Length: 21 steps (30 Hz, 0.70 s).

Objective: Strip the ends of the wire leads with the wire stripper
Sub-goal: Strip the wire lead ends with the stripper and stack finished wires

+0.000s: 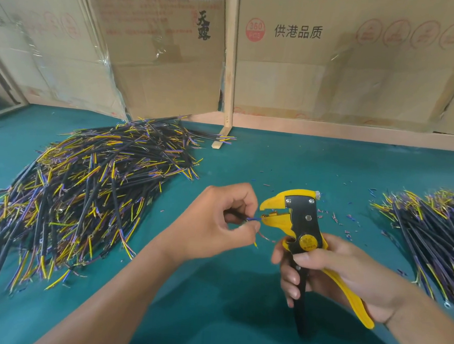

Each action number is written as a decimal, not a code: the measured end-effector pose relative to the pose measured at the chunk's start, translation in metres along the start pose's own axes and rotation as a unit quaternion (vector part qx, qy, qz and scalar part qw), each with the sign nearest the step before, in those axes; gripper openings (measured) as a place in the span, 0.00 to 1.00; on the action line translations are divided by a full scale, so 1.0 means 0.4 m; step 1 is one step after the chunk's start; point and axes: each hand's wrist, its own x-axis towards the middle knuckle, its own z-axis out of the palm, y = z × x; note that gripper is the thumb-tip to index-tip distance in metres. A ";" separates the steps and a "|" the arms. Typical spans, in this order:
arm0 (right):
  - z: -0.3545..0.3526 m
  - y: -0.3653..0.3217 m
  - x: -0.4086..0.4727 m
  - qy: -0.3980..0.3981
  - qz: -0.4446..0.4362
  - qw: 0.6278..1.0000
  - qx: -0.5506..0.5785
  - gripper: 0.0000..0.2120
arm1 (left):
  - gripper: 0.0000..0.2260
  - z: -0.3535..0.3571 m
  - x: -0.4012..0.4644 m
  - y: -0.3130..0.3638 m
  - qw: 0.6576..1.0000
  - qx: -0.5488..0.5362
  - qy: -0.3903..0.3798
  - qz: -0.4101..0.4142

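The left hand [217,221] pinches a blue lead [253,219], its tip between the stripper's open yellow jaws. The right hand [347,277] wraps the wire stripper [300,229] handles. A big heap [86,190] lies beyond the left hand, a smaller pile [434,232] beyond the right; plenty seems left.

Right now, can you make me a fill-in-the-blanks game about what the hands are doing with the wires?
1. The right hand holds a yellow and black wire ____.
2. The left hand pinches a thin ____ wire at the tool's mouth.
3. The bigger pile of wires lies on the ____ side of the table.

Missing words: stripper; blue; left
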 end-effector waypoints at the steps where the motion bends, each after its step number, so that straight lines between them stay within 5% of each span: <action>1: -0.001 0.001 -0.001 0.000 -0.001 1.000 -0.001 0.15 | 0.11 -0.001 0.000 0.000 1.000 -0.009 -0.002 -0.003; 21: 0.030 0.014 0.006 -0.009 -0.026 0.999 0.042 0.11 | 0.18 0.002 0.009 -0.011 0.992 -0.100 -0.012 -0.075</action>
